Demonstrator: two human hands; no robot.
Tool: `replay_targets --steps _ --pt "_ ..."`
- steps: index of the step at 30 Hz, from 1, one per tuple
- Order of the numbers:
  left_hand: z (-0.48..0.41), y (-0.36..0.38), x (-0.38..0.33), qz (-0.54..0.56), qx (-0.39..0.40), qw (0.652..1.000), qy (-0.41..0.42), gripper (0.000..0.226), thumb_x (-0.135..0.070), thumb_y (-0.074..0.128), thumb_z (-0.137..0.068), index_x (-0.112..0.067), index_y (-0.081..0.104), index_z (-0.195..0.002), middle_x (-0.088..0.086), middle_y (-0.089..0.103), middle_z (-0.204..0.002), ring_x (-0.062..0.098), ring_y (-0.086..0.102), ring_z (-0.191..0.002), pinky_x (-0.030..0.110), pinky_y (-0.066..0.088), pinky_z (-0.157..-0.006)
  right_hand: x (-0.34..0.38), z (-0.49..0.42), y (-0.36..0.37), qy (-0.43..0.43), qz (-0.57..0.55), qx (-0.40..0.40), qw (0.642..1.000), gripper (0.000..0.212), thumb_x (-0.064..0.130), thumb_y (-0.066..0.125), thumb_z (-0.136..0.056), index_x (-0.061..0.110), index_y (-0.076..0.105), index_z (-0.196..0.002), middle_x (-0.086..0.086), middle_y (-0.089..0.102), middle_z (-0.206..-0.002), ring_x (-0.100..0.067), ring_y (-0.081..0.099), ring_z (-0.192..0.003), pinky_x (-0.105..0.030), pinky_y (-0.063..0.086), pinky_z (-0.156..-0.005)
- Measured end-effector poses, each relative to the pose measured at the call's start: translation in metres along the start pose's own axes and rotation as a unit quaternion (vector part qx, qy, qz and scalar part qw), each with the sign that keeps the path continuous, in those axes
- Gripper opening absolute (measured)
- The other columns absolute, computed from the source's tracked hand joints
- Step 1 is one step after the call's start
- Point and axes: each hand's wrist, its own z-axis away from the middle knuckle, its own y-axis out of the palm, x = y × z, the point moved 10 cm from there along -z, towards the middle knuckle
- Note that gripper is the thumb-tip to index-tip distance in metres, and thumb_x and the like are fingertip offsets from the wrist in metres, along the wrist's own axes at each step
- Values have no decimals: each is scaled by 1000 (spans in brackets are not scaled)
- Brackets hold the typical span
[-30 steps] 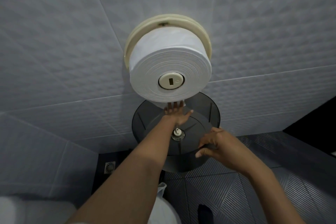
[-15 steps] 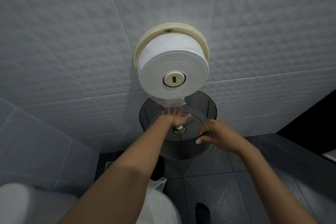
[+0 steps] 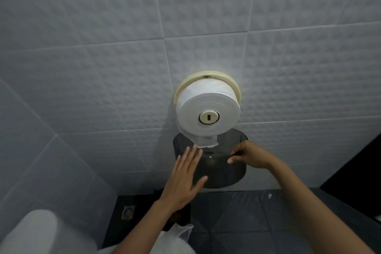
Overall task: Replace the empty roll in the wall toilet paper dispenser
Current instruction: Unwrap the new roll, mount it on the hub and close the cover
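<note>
A full white paper roll (image 3: 208, 102) sits on the cream dispenser backplate (image 3: 206, 74) on the wall, held by a cream centre hub (image 3: 208, 117). A loose paper tail (image 3: 206, 141) hangs from the roll's underside. The smoky dark dispenser cover (image 3: 224, 173) hangs open below the roll, hinged down. My left hand (image 3: 185, 179) is flat and open with fingers spread, against the cover's left side, fingertips just under the paper tail. My right hand (image 3: 247, 155) pinches the cover's right rim.
White textured wall tiles surround the dispenser. A white toilet (image 3: 39, 231) is at the lower left, a floor drain (image 3: 128, 212) on the dark tiled floor, and a white plastic bag (image 3: 179, 235) lies below my left arm.
The view has pulled back and tilted. My left hand has drawn away from the cover's middle to its left side and spread flat. My right hand stays on the cover's rim.
</note>
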Motion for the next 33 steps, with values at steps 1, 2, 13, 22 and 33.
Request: replay_targets --steps 1,2,13,22,33 --pt "5 4 2 -33 7 999 7 80 -66 30 -91 -30 -11 -150 -6 -21 -159 11 -23 -145 35 -11 -118 4 -1 -6 -2 1 6 1000 23 32 72 -79 9 72 -78 -3 65 -71 -10 53 -65 -23 40 -63" --pt "7 8 6 -63 18 998 10 88 -70 33 -88 -29 -15 -150 -4 -27 -158 15 -28 -144 38 -12 -118 8 -3 -11 -6 0 12 1000 21 31 73 -78 10 72 -77 -1 65 -71 -9 54 -65 -23 40 -64" --pt "-45 -11 25 -100 -26 994 -27 116 -59 63 -75 -33 -25 -146 2 -32 -155 26 -25 -144 53 8 -119 26 -5 -77 -28 -78 -154 985 21 29 71 -81 17 65 -98 3 67 -103 -16 62 -100 -30 48 -88" --pt "-81 -56 33 -59 -44 997 -11 110 -61 59 -77 -45 -29 -140 -4 -37 -152 19 -26 -144 44 6 -122 -7 12 -52 -72 -77 -268 958 100 74 65 -59 51 13 -141 7 10 -158 -7 11 -143 -31 23 -112" --pt "-108 -94 51 149 -90 983 -56 71 -35 50 -95 -44 1 -146 -3 -6 -161 17 2 -149 44 18 -120 -5 -18 -86 -84 -115 -320 937 60 33 51 -93 54 18 -139 -2 21 -158 -20 25 -143 -44 36 -111"
